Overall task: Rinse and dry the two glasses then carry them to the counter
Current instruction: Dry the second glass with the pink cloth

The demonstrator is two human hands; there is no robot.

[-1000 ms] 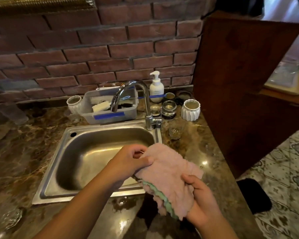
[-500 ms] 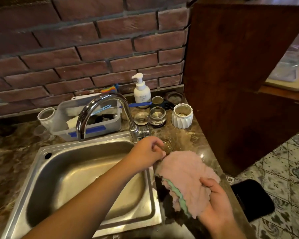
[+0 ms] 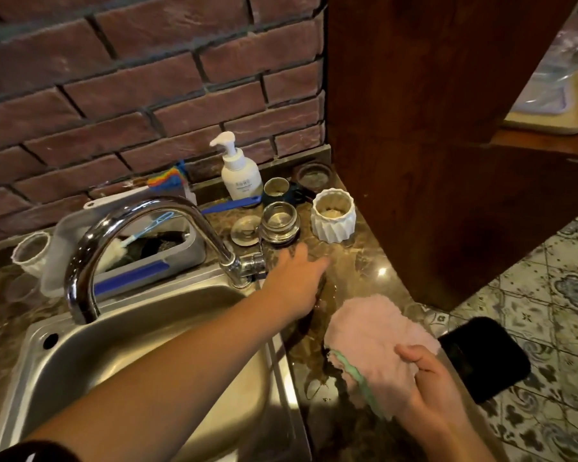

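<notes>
Glass (image 3: 321, 291) sits centre frame on the marble desk (image 3: 364, 271), right of the tap (image 3: 141, 228), barely showing under the left hand (image 3: 294, 281). Gripping it or just over it? Can't tell. Lower right, the right hand (image 3: 437, 391) clutches the pink cloth (image 3: 374, 331).

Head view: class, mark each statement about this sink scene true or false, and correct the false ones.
1. The right hand grips a pink cloth. True.
2. Water runs from the tap. False: no stream shows.
3. The soap bottle stands in the sink. False: it stands on the counter behind the sink.
4. The left hand reaches to the right of the tap. True.
5. The white ribbed cup lies on its side. False: it stands upright.
</notes>
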